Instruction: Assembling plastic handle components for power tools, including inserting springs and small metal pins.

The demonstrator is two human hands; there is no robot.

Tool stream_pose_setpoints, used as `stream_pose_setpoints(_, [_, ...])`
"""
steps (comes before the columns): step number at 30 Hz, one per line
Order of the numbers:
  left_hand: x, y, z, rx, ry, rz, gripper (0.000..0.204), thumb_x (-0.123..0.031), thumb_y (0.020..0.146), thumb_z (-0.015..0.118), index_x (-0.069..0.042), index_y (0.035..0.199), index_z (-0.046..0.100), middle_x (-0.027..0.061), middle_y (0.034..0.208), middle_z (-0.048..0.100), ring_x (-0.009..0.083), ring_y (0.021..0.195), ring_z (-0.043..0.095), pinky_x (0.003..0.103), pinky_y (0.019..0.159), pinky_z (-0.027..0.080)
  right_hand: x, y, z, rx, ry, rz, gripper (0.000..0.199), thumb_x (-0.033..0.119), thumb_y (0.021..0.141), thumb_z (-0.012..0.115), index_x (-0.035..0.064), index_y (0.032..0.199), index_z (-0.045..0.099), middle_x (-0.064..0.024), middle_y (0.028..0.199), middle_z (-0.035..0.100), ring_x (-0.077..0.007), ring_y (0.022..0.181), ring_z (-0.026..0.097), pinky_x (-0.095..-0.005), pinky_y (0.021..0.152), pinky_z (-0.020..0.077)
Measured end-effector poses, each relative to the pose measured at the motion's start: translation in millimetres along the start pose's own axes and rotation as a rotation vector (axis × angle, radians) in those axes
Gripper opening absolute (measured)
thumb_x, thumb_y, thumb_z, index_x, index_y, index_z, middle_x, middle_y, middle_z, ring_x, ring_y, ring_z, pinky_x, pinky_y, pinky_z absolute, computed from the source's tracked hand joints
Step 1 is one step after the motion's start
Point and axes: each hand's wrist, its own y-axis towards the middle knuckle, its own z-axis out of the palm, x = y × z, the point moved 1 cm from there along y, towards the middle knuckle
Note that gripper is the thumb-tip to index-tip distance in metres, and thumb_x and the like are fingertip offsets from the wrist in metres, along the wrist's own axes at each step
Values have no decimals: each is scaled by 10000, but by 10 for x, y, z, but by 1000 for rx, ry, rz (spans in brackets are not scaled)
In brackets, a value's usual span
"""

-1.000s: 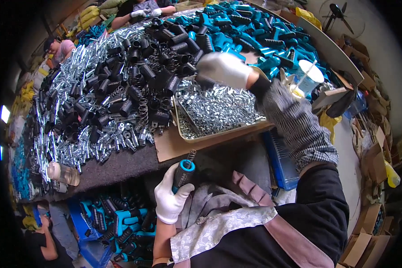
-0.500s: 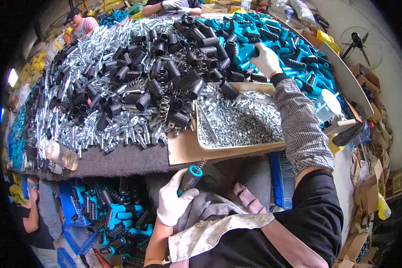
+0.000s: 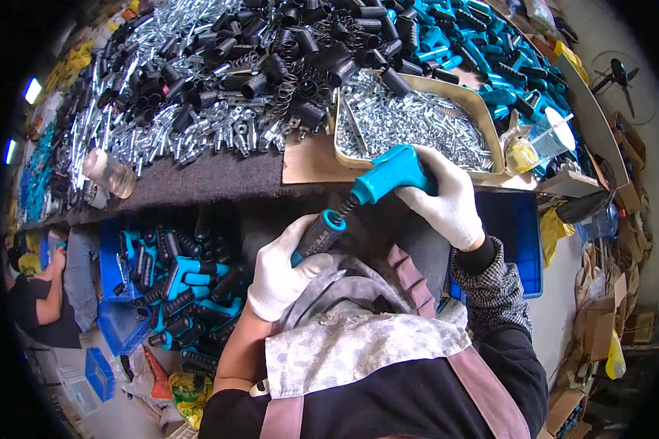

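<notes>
My left hand (image 3: 282, 271), in a white glove, is closed around a black grip sleeve (image 3: 318, 238) with a teal ring at its top. A coil spring (image 3: 349, 208) sticks up out of the sleeve. Gripped in my gloved right hand (image 3: 447, 197) is a teal pistol-shaped plastic housing (image 3: 393, 174). Its narrow end meets the spring's upper end, in line with the sleeve; whether the spring is inside it I cannot tell. Both parts are held in front of the table edge, above my apron (image 3: 366, 351).
A cream tray (image 3: 496, 143) of small metal parts stands at the table's front. Behind lie black sleeves (image 3: 256, 84), metal pins (image 3: 234, 121) and teal housings (image 3: 483, 55). A clear bottle (image 3: 108, 173) stands left. Below are blue crates (image 3: 124, 329) and finished-looking teal-and-black pieces (image 3: 187, 278).
My right hand has come back from the teal pile with a housing, bringing it to the spring. My left hand still holds the sleeve. The view has tilted down.
</notes>
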Motion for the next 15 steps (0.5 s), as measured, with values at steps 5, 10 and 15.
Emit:
stream_pose_setpoints(5, [-96, -136, -42, -15, 30, -15, 610, -349, 832, 792, 1, 1279, 571, 198, 1029, 699, 266, 943, 714, 341, 823, 540, 106, -123, 24, 50, 55, 28, 573, 88, 722, 773, -7, 1257, 589, -140, 1091, 678, -215, 999, 661, -329, 918, 506])
stream_pose_setpoints(10, [-100, -136, -145, 98, 261, 44, 586, -310, 798, 807, -26, 1262, 592, 221, 1076, 688, 366, 977, 698, 392, 809, 565, 248, -139, -37, 6, -268, -373, 595, 39, 662, 809, 41, 1221, 608, -168, 1050, 653, -352, 936, 648, -389, 837, 527])
stream_pose_setpoints(15, [-113, -154, -219, 216, 157, 12, 602, -337, 789, 812, -28, 1262, 605, 214, 1066, 692, 355, 959, 705, 380, 818, 560, 262, -149, -17, 690, 411, 108, 684, 152, 680, 861, 43, 1296, 586, -145, 1167, 664, -231, 1068, 661, -336, 929, 510])
